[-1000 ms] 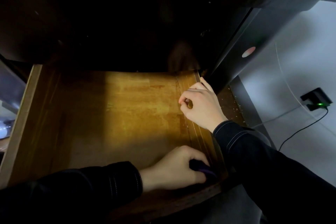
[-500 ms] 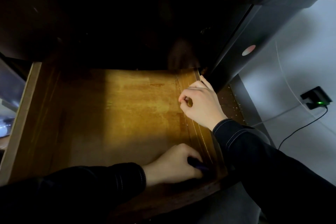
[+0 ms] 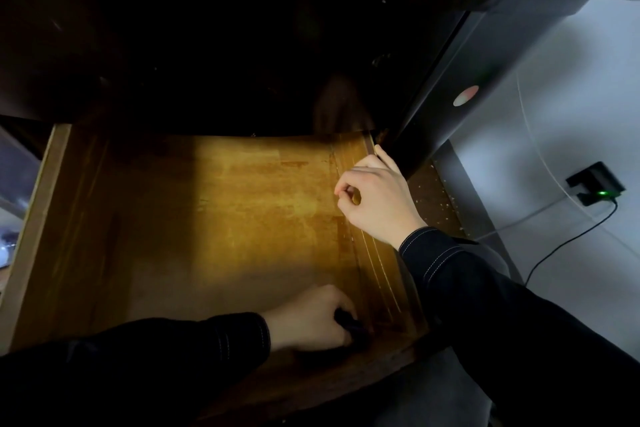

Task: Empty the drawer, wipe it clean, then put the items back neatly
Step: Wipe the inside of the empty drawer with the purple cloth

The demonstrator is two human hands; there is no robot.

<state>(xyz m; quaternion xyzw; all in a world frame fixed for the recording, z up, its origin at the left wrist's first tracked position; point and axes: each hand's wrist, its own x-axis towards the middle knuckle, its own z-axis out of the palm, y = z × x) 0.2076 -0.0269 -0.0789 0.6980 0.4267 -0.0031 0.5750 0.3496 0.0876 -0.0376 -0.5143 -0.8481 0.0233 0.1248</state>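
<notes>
Pressing into the corner seam helps; left hand [image 3: 311, 319] grips the dark cloth [image 3: 350, 326], right hand [image 3: 377, 201] clutches the drawer [image 3: 34, 218] side.

The only view comes from a wide-angle camera worn on the head. It looks forward and steeply down from close above the open drawer [image 3: 242, 218], which fills most of the frame. The drawer's front edge lies nearest the lens, and its back runs under dark furniture. Both sleeves enter from below, the left hand [image 3: 311, 317] gripping a dark cloth [image 3: 350, 326] at the drawer's near right corner, the right hand [image 3: 375, 198] on its right wall.
</notes>
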